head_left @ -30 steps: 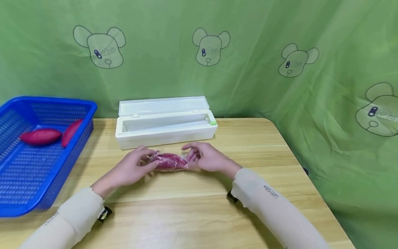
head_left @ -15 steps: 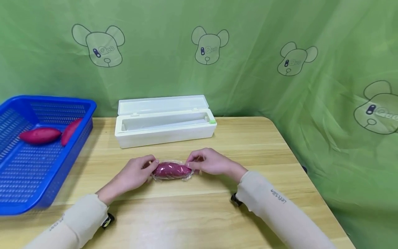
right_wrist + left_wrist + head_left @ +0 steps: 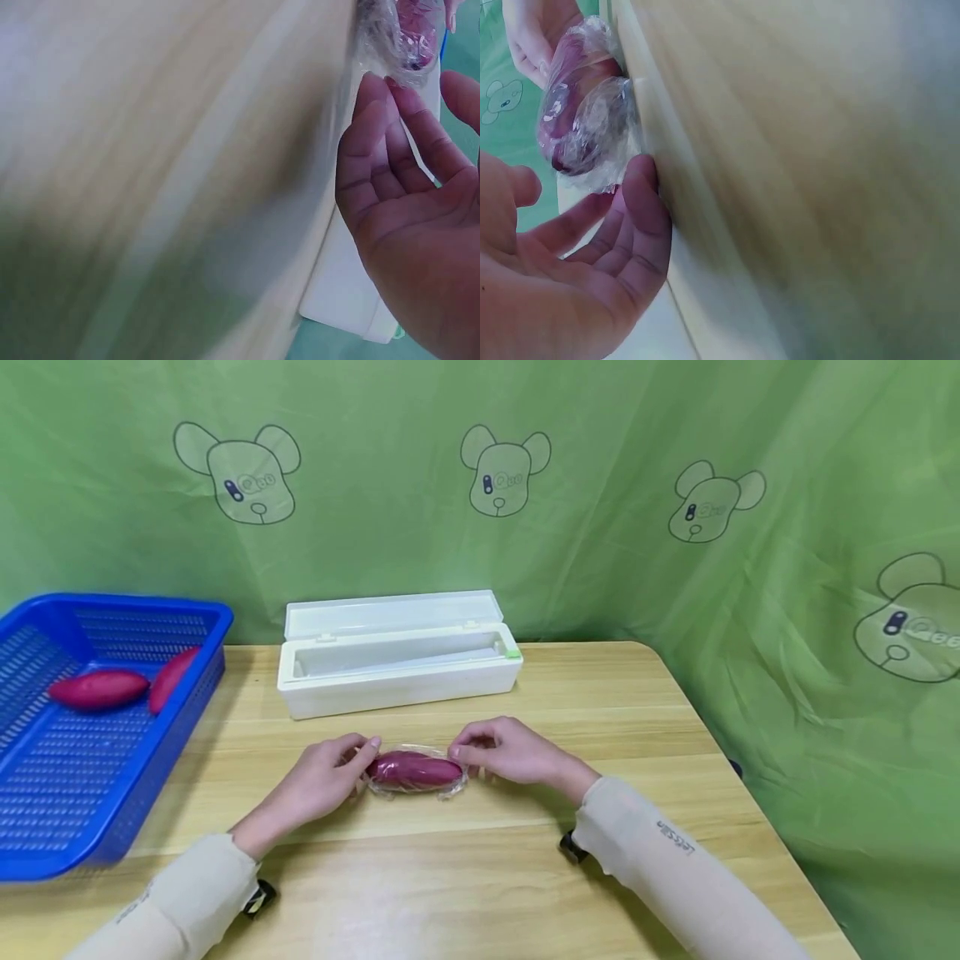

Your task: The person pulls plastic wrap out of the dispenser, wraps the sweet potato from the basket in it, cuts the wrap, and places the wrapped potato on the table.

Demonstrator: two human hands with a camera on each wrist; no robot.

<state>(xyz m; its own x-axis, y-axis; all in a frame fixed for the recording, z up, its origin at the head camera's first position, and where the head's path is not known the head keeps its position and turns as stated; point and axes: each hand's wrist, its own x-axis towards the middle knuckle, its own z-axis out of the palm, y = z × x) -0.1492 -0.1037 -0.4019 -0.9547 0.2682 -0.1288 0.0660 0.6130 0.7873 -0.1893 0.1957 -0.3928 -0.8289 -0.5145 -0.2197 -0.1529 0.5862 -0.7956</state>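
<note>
A purple-red sweet potato (image 3: pixel 416 771) wrapped in clear plastic film lies crosswise on the wooden table. My left hand (image 3: pixel 318 781) is at its left end. In the left wrist view, that hand's loosely bent fingers (image 3: pixel 641 195) reach under the crinkled film (image 3: pixel 604 127), and the thumb stands apart from them. At the opposite end is my right hand (image 3: pixel 513 752). The right wrist view has its fingertips (image 3: pixel 371 112) against the gathered film (image 3: pixel 382 37), with the thumb held away. The underside of the sweet potato is hidden.
Behind the hands sits a long white box (image 3: pixel 401 689) with its lid (image 3: pixel 393 614) raised. A blue basket (image 3: pixel 161 752) at the left contains two unwrapped sweet potatoes (image 3: pixel 99 690). Green printed cloth (image 3: pixel 600 527) hangs behind the table (image 3: pixel 465 893).
The wrapped sweet potato has shifted a little towards me and turned over somewhat. Both hands came along with it, and over the last half second the left thumb has lifted off.
</note>
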